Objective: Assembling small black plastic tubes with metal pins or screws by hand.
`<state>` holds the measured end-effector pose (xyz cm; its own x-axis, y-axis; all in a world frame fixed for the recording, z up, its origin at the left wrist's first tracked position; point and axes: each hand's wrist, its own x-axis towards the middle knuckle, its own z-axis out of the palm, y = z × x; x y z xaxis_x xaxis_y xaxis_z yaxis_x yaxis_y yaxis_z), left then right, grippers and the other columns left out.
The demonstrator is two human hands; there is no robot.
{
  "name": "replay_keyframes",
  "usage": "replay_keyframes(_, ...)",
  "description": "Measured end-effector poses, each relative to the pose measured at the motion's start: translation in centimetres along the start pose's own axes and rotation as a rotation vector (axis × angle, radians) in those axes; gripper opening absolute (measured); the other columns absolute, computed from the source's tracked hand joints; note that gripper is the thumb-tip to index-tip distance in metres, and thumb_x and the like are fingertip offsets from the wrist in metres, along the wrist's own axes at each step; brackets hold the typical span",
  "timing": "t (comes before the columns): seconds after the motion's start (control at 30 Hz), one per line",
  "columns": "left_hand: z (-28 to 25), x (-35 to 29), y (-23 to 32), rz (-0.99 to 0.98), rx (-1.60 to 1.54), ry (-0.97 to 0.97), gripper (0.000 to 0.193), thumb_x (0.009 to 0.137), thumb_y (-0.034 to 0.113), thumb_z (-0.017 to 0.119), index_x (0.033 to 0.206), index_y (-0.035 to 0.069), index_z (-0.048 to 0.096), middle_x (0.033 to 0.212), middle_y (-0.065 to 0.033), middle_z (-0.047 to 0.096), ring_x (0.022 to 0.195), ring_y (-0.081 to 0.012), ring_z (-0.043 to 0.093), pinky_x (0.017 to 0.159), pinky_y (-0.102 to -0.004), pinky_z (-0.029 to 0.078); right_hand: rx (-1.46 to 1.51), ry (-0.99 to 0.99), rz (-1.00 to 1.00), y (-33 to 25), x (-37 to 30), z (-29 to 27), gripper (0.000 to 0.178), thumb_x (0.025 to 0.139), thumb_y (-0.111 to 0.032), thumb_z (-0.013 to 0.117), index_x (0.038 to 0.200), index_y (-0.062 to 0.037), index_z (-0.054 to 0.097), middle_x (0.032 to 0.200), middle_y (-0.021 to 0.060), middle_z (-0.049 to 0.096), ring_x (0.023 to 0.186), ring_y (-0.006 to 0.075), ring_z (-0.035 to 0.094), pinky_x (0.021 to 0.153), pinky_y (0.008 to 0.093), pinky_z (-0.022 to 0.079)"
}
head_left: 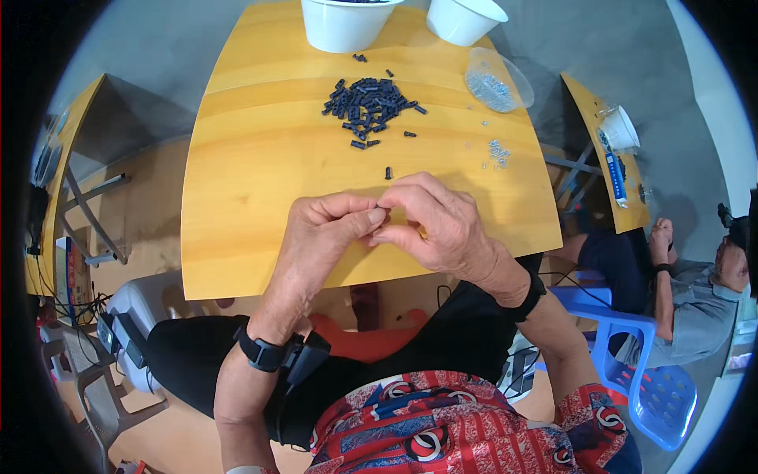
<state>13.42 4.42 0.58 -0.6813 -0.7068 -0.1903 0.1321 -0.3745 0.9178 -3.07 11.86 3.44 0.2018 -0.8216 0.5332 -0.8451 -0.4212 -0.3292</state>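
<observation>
My left hand [320, 229] and my right hand [442, 225] meet above the near part of the yellow table. Thumb and forefinger of each are pinched together around a small dark piece [382, 208], mostly hidden by the fingertips. Just beyond them a single short black plastic part [388, 173] lies on the wood. Farther off is a loose pile of similar black parts [367, 103], with a few strays around it. A small scatter of shiny metal pieces [498, 153] lies to the right, too small to name exactly.
A clear plastic dish [493, 88] of small metal pieces sits at the far right of the table [260, 174]. Two white tubs [347, 28] [466, 20] stand at the back. A blue plastic chair [632, 355] and a seated person [687, 308] are at right.
</observation>
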Motion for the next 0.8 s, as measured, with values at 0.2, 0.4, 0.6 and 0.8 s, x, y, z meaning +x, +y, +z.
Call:
replay_keyframes(0.2, -0.2, 0.2, -0.9, 0.057, -0.019, -0.053, 0.015, 0.086, 0.009, 0.065, 0.095, -0.002, 0.068, 0.079, -0.0081, 0.068, 0.067, -0.0108, 0.062, 0.062, -0.0241, 0.052, 0.115, -0.024, 0.370, 3.5, -1.1, -1.5, 0.018, 0.077, -0.008, 0.068, 0.092, -0.0013, 0.060, 0.082, 0.0083, 0.061, 0.064, 0.0174, 0.059, 0.056, 0.0276, 0.047)
replay_keyframes(0.4, 0.0, 0.1, -1.2, 0.062, -0.021, -0.014, 0.013, 0.086, 0.006, 0.064, 0.095, -0.003, 0.068, 0.077, -0.0059, 0.066, 0.066, -0.0086, 0.060, 0.060, -0.0220, 0.051, 0.176, -0.044, 0.557, 6.5, 0.5, -2.4, 0.014, 0.084, -0.008, 0.062, 0.095, 0.0000, 0.062, 0.082, 0.0042, 0.063, 0.061, 0.0079, 0.055, 0.054, 0.0234, 0.045)
replay_keyframes(0.6, 0.0, 0.1, -1.7, 0.130, -0.022, -0.029, 0.014, 0.086, 0.007, 0.064, 0.096, -0.003, 0.068, 0.076, -0.0051, 0.066, 0.066, -0.0077, 0.059, 0.060, -0.0213, 0.050, -0.057, -0.097, 0.340, 8.8, 3.0, -1.4, 0.014, 0.080, -0.011, 0.063, 0.089, -0.0003, 0.063, 0.079, 0.0111, 0.063, 0.066, 0.0219, 0.060, 0.061, 0.0326, 0.047)
replay_keyframes(0.8, 0.0, -0.1, -1.7, 0.158, -0.031, -0.033, 0.013, 0.086, 0.006, 0.064, 0.095, -0.003, 0.068, 0.074, -0.0042, 0.065, 0.065, -0.0073, 0.059, 0.060, -0.0210, 0.050, -0.116, -0.124, 0.329, 7.7, 2.9, -1.0, 0.011, 0.079, -0.012, 0.061, 0.081, -0.0022, 0.063, 0.077, 0.0136, 0.063, 0.073, 0.0306, 0.061, 0.065, 0.0383, 0.048)
